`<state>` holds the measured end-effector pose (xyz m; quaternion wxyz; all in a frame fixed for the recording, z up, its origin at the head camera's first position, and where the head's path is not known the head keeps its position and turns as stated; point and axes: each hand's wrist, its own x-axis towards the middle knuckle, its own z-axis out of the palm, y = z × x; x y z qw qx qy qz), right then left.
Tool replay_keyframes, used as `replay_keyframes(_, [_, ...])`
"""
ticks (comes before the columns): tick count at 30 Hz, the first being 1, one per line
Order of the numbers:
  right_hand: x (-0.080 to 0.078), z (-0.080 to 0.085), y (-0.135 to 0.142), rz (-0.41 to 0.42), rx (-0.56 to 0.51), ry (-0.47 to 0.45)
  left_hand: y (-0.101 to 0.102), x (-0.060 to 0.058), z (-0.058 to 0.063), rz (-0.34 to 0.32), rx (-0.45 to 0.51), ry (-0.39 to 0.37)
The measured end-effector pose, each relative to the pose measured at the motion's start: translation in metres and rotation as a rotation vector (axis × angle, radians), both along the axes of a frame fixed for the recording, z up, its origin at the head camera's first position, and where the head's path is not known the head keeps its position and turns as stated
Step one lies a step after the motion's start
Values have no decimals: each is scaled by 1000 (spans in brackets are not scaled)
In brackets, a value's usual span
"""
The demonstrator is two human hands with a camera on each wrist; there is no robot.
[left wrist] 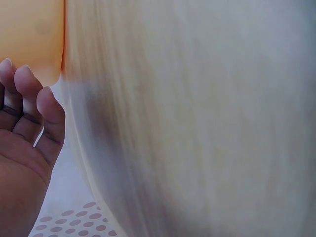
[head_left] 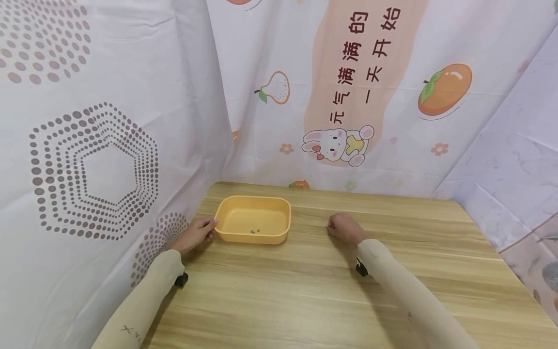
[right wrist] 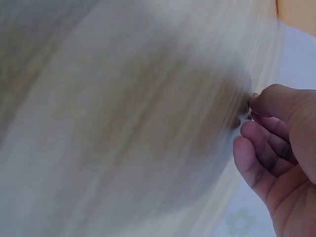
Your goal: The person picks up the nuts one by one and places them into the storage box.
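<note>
A yellow plastic tray [head_left: 253, 239] stands on the wooden table, and a few small grey metal pieces [head_left: 253, 231] lie on its bottom near the front wall. My left hand [head_left: 198, 233] holds the tray by its left end, thumb at the rim and the other fingers lower down, bent beside the outer wall in the left wrist view. To the right of the tray, my right hand [head_left: 346, 228] is low over the table, pinching a small grey metal piece [right wrist: 253, 97] between thumb and forefinger. Its exact kind is too small to tell.
The wood-grain table [head_left: 270, 295] runs back to a printed curtain [head_left: 279, 140]. Another curtain [head_left: 109, 169] with dotted hexagons hangs close along the left side, right by my left arm. A dark band [head_left: 361, 267] is on my right wrist.
</note>
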<state>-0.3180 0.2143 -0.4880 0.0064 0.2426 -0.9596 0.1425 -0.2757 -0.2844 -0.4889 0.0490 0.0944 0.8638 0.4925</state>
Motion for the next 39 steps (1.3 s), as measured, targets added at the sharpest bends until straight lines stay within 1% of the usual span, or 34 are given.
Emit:
replay_keyframes(5, [-1,2,-2,29,34,-14,1,1,1,-8,2,0])
replay_keyframes(7, [-1,3,-3,43,49,-4,0,1,1,-7,0,-3])
replay_keyframes(9, [0,4,-4,63,74,28,0,1,1,0,4,-7])
replay_keyframes(11, [1,6,-6,90,101,78,0,1,0,-1,4,-8])
replay_keyframes(15, [1,4,-8,125,178,158,-1,0,0,-4,9,-8])
replay_keyframes(18, [0,1,-9,129,231,186,0,0,0,-6,17,-9])
replay_keyframes(20, [-1,0,-9,127,242,192,0,0,-1,-11,19,-7])
replay_keyframes(23, [-3,-2,-8,129,203,169,0,-1,-2,-7,19,-6])
replay_keyframes(27, [-6,-3,-3,106,75,61,-1,-2,-1,2,16,-4])
replay_keyframes(30, [-5,0,0,81,-22,-32,-1,-2,-1,2,15,-1])
replay_keyframes(34, [0,4,3,61,-68,-95,-1,0,0,-13,4,6])
replay_keyframes(39, [0,3,5,34,-49,-101,-2,0,-2,-7,-3,4])
